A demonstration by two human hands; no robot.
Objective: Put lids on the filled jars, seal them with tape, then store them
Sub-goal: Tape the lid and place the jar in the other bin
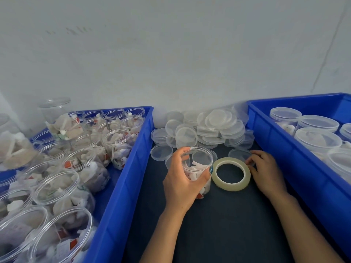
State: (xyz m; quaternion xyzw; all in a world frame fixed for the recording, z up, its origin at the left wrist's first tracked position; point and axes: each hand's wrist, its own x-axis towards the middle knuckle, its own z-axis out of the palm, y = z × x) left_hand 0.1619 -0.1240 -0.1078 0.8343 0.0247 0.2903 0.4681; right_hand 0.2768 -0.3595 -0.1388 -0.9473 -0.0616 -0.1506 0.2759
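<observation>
My left hand point(180, 179) grips the open jar point(199, 160); the lid point(238, 154) lies just right of it, behind the tape point(230, 184), where my right hand point(266, 171) seems to pinch its rim

No text can be read; the red and white labels inside the jars point(58, 188) are too blurred to make out.
</observation>
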